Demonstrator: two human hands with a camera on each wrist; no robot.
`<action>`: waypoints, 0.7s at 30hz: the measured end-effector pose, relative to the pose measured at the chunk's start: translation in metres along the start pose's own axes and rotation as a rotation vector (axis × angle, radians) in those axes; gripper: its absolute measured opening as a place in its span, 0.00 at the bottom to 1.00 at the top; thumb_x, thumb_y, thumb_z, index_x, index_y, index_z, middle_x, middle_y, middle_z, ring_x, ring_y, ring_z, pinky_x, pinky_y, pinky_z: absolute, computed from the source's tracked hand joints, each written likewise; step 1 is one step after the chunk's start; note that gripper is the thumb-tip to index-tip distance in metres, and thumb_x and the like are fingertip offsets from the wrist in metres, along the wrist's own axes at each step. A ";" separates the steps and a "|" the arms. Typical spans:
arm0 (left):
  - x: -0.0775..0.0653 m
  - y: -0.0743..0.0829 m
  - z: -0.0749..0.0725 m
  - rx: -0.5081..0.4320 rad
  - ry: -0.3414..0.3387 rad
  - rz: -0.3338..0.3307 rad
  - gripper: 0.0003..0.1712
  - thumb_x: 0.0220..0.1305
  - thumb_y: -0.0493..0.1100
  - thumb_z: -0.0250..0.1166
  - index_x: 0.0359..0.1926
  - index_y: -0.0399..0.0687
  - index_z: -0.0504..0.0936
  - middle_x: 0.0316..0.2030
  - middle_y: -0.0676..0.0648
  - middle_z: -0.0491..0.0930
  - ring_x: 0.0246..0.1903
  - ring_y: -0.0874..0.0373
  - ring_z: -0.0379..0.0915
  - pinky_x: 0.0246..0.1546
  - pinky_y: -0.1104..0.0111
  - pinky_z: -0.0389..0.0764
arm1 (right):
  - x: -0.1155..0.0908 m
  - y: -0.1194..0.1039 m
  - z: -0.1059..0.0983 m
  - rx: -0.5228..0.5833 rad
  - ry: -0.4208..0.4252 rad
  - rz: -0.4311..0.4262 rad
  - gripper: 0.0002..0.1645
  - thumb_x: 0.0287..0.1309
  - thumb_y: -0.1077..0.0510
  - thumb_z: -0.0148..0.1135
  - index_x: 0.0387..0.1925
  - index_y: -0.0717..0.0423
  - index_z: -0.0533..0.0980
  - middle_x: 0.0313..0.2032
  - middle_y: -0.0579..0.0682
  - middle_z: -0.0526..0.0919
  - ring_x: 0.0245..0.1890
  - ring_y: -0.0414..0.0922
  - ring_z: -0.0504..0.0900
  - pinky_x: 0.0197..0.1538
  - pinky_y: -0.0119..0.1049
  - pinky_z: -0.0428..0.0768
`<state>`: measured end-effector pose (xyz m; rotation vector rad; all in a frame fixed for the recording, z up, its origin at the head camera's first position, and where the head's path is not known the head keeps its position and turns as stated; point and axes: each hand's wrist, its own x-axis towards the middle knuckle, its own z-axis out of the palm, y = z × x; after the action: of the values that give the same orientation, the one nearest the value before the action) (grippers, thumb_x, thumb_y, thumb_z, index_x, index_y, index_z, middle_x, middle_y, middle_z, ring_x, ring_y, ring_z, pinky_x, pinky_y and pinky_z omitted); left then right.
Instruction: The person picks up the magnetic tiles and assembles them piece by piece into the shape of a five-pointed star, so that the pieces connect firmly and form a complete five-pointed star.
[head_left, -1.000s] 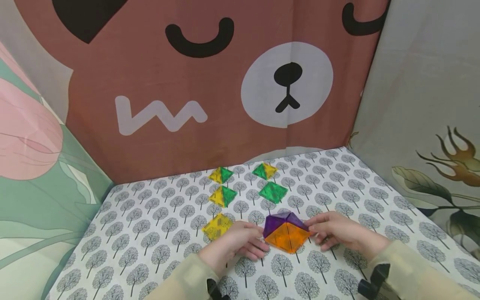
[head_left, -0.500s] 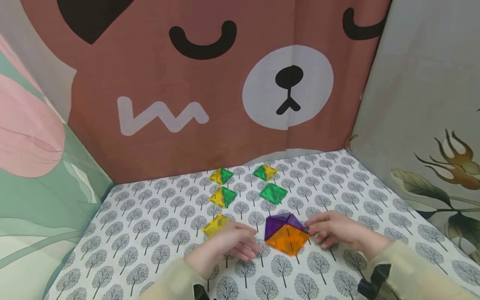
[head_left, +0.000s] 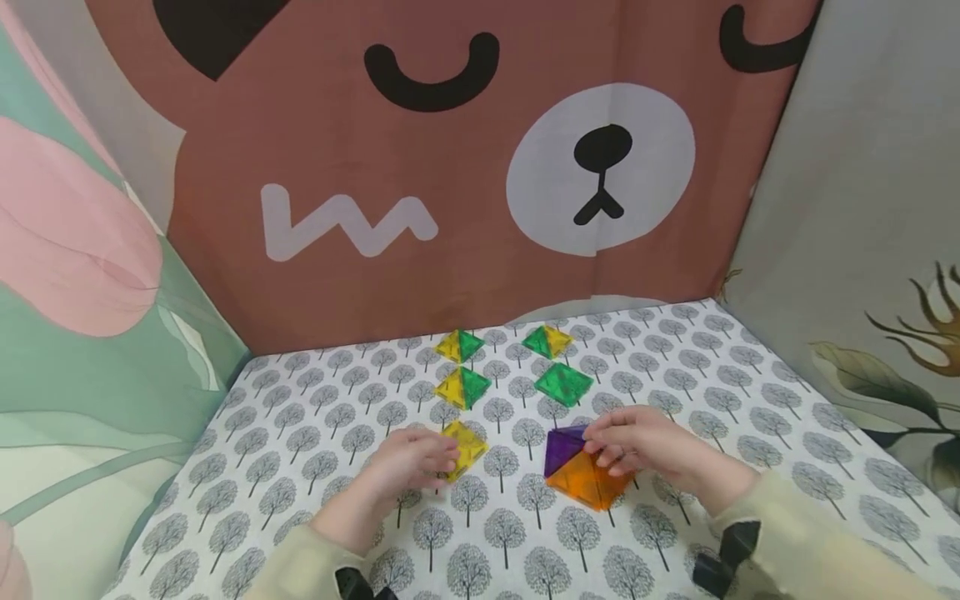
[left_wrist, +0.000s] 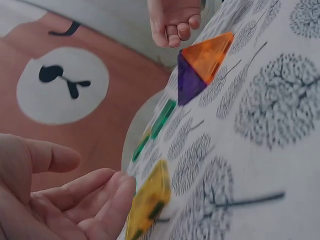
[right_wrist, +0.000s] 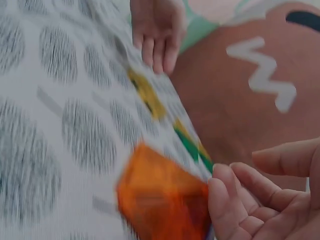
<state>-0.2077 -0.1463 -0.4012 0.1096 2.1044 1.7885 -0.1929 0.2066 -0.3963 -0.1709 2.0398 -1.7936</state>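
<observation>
An orange and purple piece made of translucent triangular tiles (head_left: 581, 483) sits on the tree-print cloth, raised in the middle like a low pyramid. My right hand (head_left: 648, 442) is over its right side in the head view, fingers relaxed and holding nothing. In the left wrist view a gap shows between that hand (left_wrist: 175, 22) and the orange and purple piece (left_wrist: 205, 62). My left hand (head_left: 412, 462) has loosely bent fingers, also holding nothing. Its fingertips are close to a yellow tile piece (head_left: 468, 450); whether they touch it I cannot tell.
Farther back lie a green piece (head_left: 564, 384), a green and yellow piece (head_left: 547, 342) and two yellow and green pieces, one nearer (head_left: 462, 387) and one farther (head_left: 459, 345). A brown bear-print curtain (head_left: 337, 292) rises behind the cloth (head_left: 300, 433), with printed curtains on both sides.
My left hand has left the side of the orange and purple piece and moved left to the yellow piece. My right hand has shifted over the orange and purple piece. The head view has turned slightly.
</observation>
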 end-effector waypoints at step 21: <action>-0.003 -0.019 -0.029 -0.042 0.228 -0.021 0.22 0.68 0.38 0.59 0.55 0.22 0.74 0.50 0.28 0.78 0.51 0.37 0.77 0.49 0.55 0.82 | 0.070 -0.002 0.088 0.100 -0.078 0.016 0.32 0.65 0.64 0.57 0.62 0.83 0.61 0.55 0.70 0.75 0.55 0.61 0.78 0.59 0.47 0.77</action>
<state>-0.2111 -0.1784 -0.4153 -0.1330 2.2087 1.9102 -0.2224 0.1005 -0.4175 -0.1912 1.8880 -1.8451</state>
